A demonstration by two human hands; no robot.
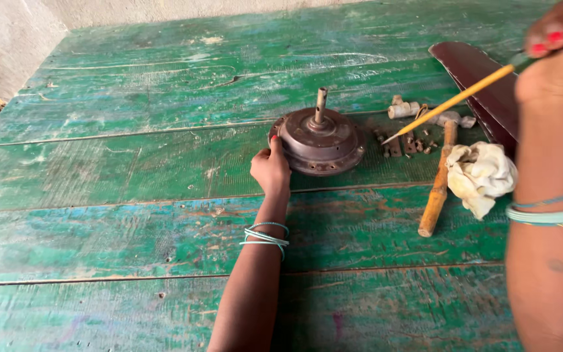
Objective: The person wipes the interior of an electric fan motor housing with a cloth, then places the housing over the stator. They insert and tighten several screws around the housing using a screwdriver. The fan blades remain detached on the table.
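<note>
Clerk: Listing item one: round brown metal motor housing (320, 141), shaft upright at centre, standing on the worn green plank table (131, 163), a little right of middle.

Checker: Hands on it?

Clerk: Left hand (270, 168) rests against the housing's near-left rim, fingers curled onto the edge. Touching and steadying; not lifted. Thin blue-green bangles on that wrist.

Checker: Right hand?

Clerk: Right hand (558, 55), close to the camera and blurred, fingers closed around the top end of a thin yellow-handled tool (454, 101). Tool slants down-left; its tip hangs above the small parts, just right of the housing, not touching it.

Checker: Remaining stock?

Clerk: Cluster of small screws and metal bits (408, 143) beside the housing. Hammer with wooden handle (439, 179) lying lengthwise, head at the far end. Crumpled off-white rag (480, 176) touching the hammer's right side. Dark brown fan blade (483, 81) at the table's far right. Small pale fitting (403, 109) behind the screws.
</note>
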